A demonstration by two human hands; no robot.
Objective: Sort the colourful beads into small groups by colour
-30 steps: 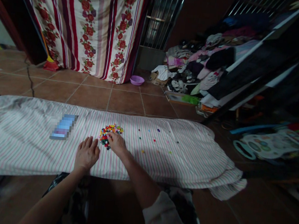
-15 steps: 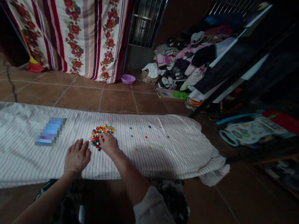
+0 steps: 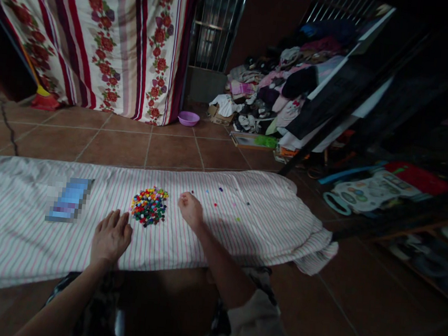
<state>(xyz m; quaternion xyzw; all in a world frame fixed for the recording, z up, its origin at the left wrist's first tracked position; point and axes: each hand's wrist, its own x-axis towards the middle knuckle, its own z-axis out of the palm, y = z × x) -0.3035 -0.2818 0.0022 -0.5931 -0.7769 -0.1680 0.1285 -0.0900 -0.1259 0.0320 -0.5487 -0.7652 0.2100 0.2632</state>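
Note:
A heap of small coloured pieces (image 3: 149, 207), like beads or tiny bricks, lies on the striped cloth (image 3: 152, 251). Just left of the heap, my left hand (image 3: 111, 237) rests flat on the cloth, fingers stretched out and holding nothing. My right hand (image 3: 190, 210) is on the other side of the heap, its fingers pinched together; whatever is between them is too small to make out. Several single pieces are spread beyond it, among them a red piece (image 3: 215, 204), a dark blue piece (image 3: 221, 189) and a yellow-green piece (image 3: 237, 219).
A blurred-out blue flat object (image 3: 71, 199) lies on the cloth at left. Past the covered surface are a tiled floor, a purple basin (image 3: 188, 118), a floral curtain (image 3: 109, 41) and a pile of clothes (image 3: 271, 88). A dark slanted post (image 3: 309, 144) stands at right.
My right hand has moved from the heap rightward, toward the scattered pieces, with fingers pinched. My left hand stays flat on the cloth. The whole view has shifted slightly.

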